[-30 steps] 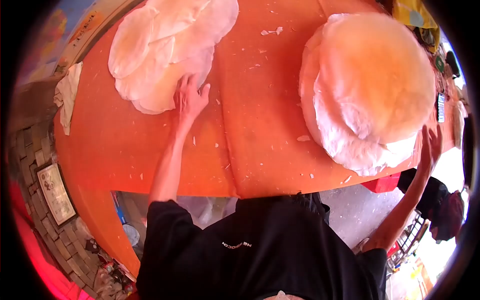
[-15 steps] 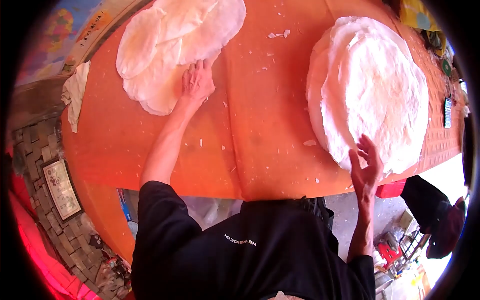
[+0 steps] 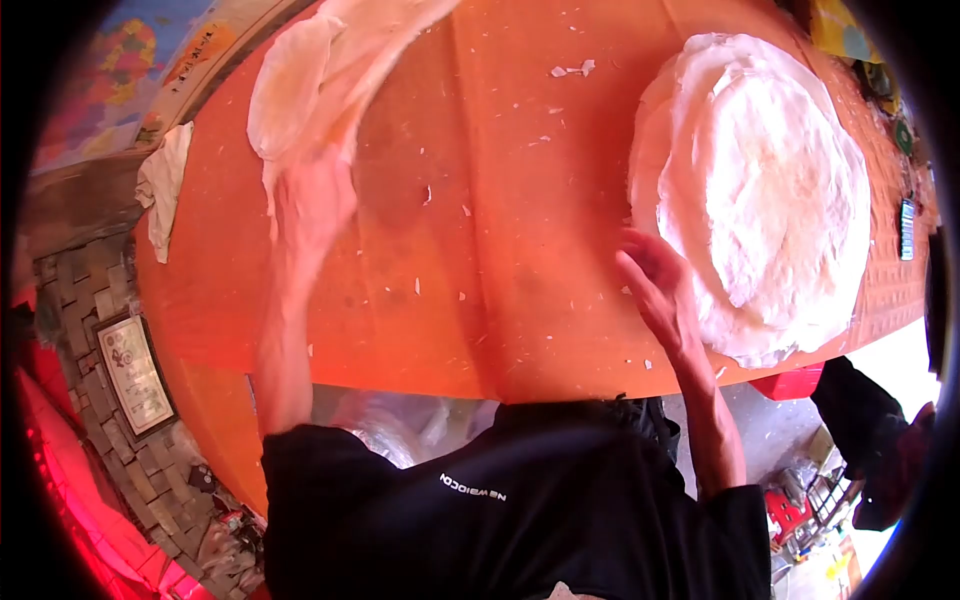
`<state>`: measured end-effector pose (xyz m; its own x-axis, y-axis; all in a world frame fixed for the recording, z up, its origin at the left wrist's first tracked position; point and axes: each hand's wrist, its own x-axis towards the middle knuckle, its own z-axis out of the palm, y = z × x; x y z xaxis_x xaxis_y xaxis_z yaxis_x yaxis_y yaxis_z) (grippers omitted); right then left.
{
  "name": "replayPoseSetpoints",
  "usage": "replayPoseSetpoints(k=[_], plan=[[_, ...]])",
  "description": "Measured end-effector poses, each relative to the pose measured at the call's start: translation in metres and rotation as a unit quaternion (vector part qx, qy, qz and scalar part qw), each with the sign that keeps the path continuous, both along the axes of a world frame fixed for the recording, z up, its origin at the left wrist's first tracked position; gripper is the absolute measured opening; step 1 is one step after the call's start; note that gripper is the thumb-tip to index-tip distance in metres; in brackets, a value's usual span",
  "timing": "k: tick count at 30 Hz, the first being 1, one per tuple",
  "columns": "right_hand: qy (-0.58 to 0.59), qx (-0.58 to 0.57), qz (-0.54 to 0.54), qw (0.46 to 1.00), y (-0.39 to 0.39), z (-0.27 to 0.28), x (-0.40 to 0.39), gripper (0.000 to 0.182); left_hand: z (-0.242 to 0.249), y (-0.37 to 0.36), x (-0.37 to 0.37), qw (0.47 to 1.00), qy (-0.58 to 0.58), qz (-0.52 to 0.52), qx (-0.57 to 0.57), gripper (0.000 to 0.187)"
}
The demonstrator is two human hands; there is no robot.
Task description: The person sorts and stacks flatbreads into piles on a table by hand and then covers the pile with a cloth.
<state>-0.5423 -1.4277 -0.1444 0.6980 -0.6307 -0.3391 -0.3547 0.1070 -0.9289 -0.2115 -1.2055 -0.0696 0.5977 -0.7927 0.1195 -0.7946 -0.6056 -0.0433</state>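
Note:
Thin, pale, soft-looking round sheets like flatbread [image 3: 293,85] lie at the upper left of the orange-covered table [image 3: 420,330]. My left hand [image 3: 312,205] is closed on their near end, drawing them into a narrow fold; motion blurs the fingers. A thick stack of larger white round sheets [image 3: 785,190], ragged at the rim, lies on the right. My right hand [image 3: 665,285] is beside the stack's lower left edge, fingers a little bent and apart, with nothing in them.
White flakes [image 3: 572,70] are scattered over the cover. A pale cloth [image 3: 163,185] hangs at the left edge, and a phone-like device [image 3: 906,230] lies at the far right. Below the table's right side are a red box [image 3: 788,383] and dark cloth [image 3: 850,410].
My left hand has moved left, taking the near end of the spread sheets with it, so they have narrowed and folded. My right hand has moved left, off the big stack's front.

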Motion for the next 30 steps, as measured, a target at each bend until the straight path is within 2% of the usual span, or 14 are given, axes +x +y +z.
replayPoseSetpoints(k=[2,3,5,8,9,15,16,17,19,22,24,26,27,30], plan=[[-0.028,0.228,0.027,0.973,0.003,-0.003,0.026,0.048,0.002,0.012,-0.049,0.998,0.051,0.012,0.037,0.009],[-0.025,0.229,0.027,0.973,0.004,-0.013,0.038,0.048,-0.008,0.014,-0.075,0.998,0.061,0.016,0.021,0.01],[-0.056,0.471,0.0,0.88,0.007,-0.04,0.055,0.064,-0.022,0.024,-0.123,0.989,0.135,-0.049,-0.025,0.014],[-0.177,0.554,0.003,0.814,0.002,-0.047,0.063,0.068,-0.051,0.039,-0.178,0.971,0.227,-0.076,-0.015,0.004],[-0.23,0.532,-0.104,0.808,0.011,-0.027,0.074,0.066,-0.062,0.044,-0.192,0.962,0.261,-0.076,-0.023,0.004],[-0.158,0.413,-0.13,0.887,-0.001,-0.034,0.066,0.048,-0.095,0.063,-0.23,0.963,0.258,-0.074,0.02,0.005],[-0.024,0.222,-0.03,0.974,-0.005,-0.015,0.068,0.043,-0.099,0.064,-0.231,0.962,0.26,-0.079,0.019,0.005],[0.115,0.016,0.07,0.991,-0.008,0.004,0.071,0.038,-0.102,0.063,-0.232,0.965,0.248,-0.086,0.012,0.004],[0.047,-0.041,0.052,0.997,-0.002,0.047,0.072,0.031,-0.113,0.064,-0.237,0.966,0.239,-0.096,0.004,0.004],[-0.084,0.037,0.017,0.996,-0.016,0.096,0.071,0.026,-0.125,0.066,-0.237,0.968,0.236,-0.084,0.006,0.005],[-0.072,-0.278,0.069,0.955,-0.068,0.093,0.04,0.024,-0.121,0.063,-0.241,0.97,0.226,-0.089,-0.006,0.009],[-0.056,-0.302,-0.031,0.951,-0.117,0.111,0.001,0.024,-0.117,0.062,-0.241,0.965,0.249,-0.076,0.013,0.012],[-0.043,-0.161,-0.136,0.977,-0.155,0.11,-0.026,0.025,-0.114,0.061,-0.241,0.96,0.27,-0.062,0.033,0.016],[-0.027,-0.201,-0.175,0.963,-0.232,0.102,-0.113,0.04,-0.09,0.049,-0.236,0.944,0.328,-0.04,0.003,0.025]])
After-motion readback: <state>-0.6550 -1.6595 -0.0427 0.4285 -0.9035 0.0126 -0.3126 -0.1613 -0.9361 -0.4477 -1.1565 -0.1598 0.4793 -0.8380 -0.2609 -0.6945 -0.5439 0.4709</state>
